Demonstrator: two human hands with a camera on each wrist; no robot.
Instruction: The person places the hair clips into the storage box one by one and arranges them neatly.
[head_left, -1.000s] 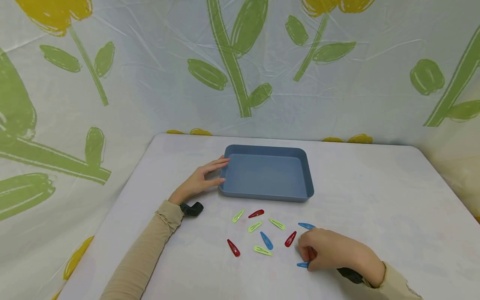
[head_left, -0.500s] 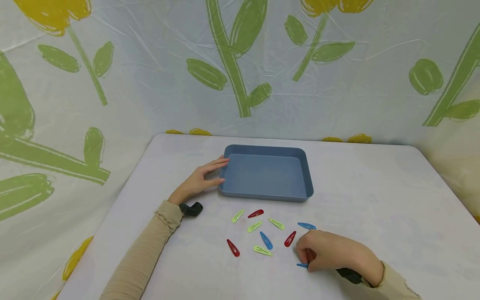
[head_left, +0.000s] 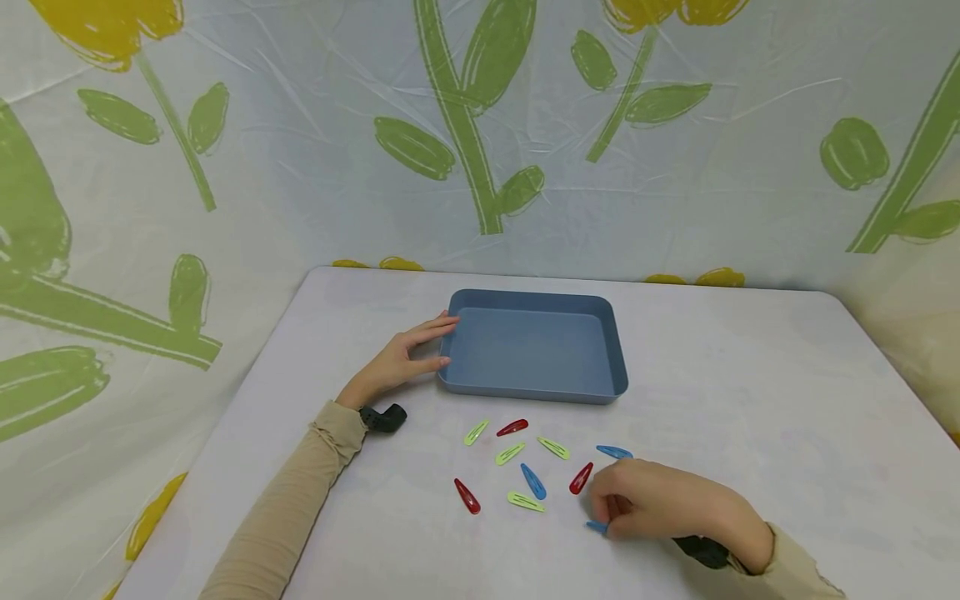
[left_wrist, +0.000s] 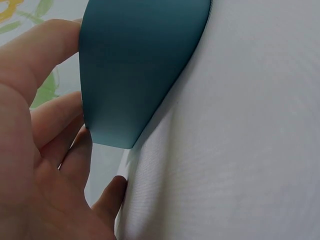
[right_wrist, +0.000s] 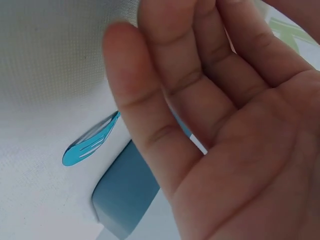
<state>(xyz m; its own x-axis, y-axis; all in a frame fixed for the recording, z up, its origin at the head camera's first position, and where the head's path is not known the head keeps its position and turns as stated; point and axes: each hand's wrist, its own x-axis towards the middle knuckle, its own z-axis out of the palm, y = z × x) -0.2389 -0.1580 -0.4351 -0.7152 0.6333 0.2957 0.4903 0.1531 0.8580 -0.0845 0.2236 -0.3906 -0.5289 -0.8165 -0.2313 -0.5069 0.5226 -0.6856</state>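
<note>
Stretched forward, the left hand (head_left: 396, 360) rests nearly straight fingers against the blue tray (head_left: 536, 354) on its right; a red clip (head_left: 581, 478) lies just left of the right hand (head_left: 656, 502), whose curled fingers pinch a blue clip (head_left: 596, 527).

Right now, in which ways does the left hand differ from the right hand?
The left hand touches the side of the blue tray, while the right hand is apart from it, pinching a blue hair clip. The left hand's fingers are extended; the right hand's are curled. Both are bare, with beige sleeves and black wrist devices.
</note>
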